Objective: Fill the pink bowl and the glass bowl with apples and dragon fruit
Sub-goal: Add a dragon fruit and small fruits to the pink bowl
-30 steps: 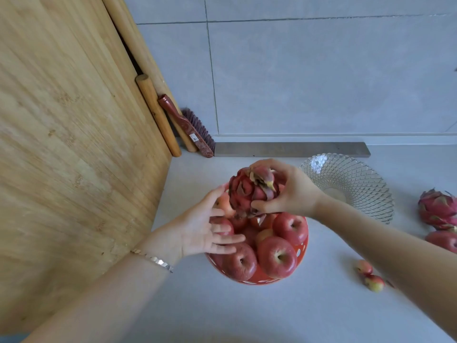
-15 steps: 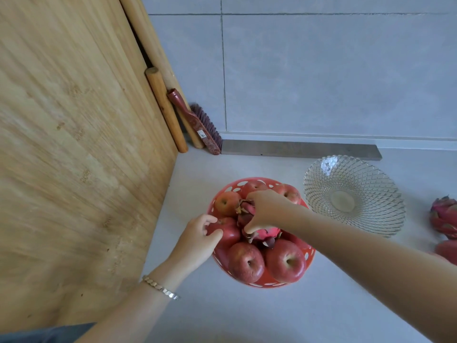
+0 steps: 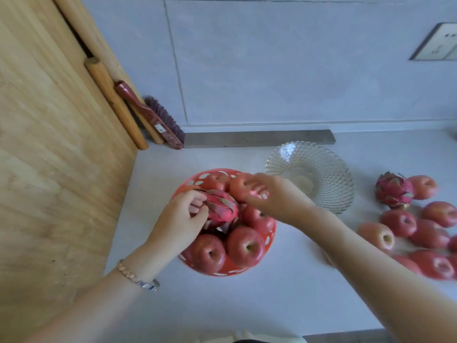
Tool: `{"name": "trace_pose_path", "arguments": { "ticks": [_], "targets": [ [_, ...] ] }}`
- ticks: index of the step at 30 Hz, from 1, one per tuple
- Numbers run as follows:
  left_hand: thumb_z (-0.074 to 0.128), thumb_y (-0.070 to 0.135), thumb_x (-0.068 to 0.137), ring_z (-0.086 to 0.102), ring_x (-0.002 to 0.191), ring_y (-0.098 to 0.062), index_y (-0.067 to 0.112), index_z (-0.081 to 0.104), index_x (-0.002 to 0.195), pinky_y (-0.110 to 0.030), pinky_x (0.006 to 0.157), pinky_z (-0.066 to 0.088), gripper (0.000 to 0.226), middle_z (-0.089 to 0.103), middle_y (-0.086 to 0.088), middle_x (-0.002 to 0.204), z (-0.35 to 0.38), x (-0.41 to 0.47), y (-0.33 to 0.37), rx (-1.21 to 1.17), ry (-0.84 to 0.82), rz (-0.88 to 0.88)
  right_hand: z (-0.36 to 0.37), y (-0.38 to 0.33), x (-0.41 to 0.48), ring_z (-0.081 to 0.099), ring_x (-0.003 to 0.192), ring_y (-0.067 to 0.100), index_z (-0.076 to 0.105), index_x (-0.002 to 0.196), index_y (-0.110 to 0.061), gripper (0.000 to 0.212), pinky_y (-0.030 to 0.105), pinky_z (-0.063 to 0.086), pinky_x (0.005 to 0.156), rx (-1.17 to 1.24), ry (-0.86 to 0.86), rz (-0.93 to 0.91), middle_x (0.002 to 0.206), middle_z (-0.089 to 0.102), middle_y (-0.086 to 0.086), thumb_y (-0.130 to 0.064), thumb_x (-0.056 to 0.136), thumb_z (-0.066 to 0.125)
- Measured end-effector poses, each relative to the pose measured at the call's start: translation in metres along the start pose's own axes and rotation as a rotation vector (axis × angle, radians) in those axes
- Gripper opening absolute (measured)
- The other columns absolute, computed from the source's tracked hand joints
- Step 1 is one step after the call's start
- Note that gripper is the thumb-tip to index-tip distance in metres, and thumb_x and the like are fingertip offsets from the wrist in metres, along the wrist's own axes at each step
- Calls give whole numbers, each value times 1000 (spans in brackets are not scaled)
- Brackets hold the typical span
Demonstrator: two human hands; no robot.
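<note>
The pink bowl, perforated, stands on the counter with several red apples in it. A dragon fruit lies on top of them. My left hand curls its fingers against the dragon fruit's left side. My right hand, blurred, hovers over the bowl's far right with fingers spread, just off the fruit. The glass bowl stands right of the pink bowl with nothing in it. A second dragon fruit and several loose apples lie at the right.
A large wooden board leans at the left with rolling pins and a red brush against it. A grey strip lies along the tiled wall. A wall socket sits at upper right.
The dragon fruit has been set down on the apples. My right hand has come off it and lifted toward the right, while my left hand has moved onto the fruit's left side.
</note>
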State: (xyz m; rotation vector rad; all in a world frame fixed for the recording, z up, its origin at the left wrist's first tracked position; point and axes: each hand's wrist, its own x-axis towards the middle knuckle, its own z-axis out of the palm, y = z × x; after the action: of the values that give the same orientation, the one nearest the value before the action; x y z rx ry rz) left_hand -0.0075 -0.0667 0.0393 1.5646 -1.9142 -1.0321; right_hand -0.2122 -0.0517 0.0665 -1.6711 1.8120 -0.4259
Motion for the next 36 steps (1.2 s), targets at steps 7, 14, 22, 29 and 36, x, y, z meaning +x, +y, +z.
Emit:
{"name": "trace_pose_path", "arguments": {
  "ticks": [7, 14, 22, 29, 36],
  "targets": [
    [58, 11, 85, 59, 81, -2, 18, 64, 92, -7, 71, 44, 11, 63, 11, 85, 71, -9, 60, -56, -237, 230, -5, 157, -73, 60, 95, 26, 52, 121, -17, 40, 28, 42, 77, -252, -30, 658, 99, 67, 8, -36, 85, 55],
    [57, 13, 86, 60, 84, -15, 14, 62, 98, -21, 78, 47, 13, 61, 1, 96, 151, -23, 84, 45, -498, 321, 53, 207, -100, 54, 109, 35, 38, 126, -12, 48, 36, 46, 82, -213, -32, 700, 124, 44, 16, -27, 84, 55],
    [52, 18, 86, 54, 105, -27, 16, 49, 119, -36, 84, 47, 33, 47, -7, 121, 232, -7, 82, 416, -618, 316, 42, 216, -107, 50, 85, 26, 45, 94, -8, 27, 30, 38, 69, 257, 311, 634, 94, 48, 8, -8, 72, 62],
    [48, 4, 83, 49, 100, -32, 17, 51, 105, -34, 74, 41, 26, 41, -9, 115, 302, 5, 80, 683, -697, 348, -2, 237, -121, 61, 59, 20, 48, 108, -19, 36, 24, 45, 46, 427, 203, 750, 78, 59, 2, -26, 75, 60],
    [53, 21, 86, 57, 90, -33, 14, 48, 107, -34, 69, 44, 23, 51, -9, 102, 292, 1, 75, 526, -547, 194, 17, 248, -96, 62, 103, 30, 25, 138, -14, 57, 30, 41, 66, -173, -59, 802, 112, 63, 8, -20, 85, 47]
  ]
}}
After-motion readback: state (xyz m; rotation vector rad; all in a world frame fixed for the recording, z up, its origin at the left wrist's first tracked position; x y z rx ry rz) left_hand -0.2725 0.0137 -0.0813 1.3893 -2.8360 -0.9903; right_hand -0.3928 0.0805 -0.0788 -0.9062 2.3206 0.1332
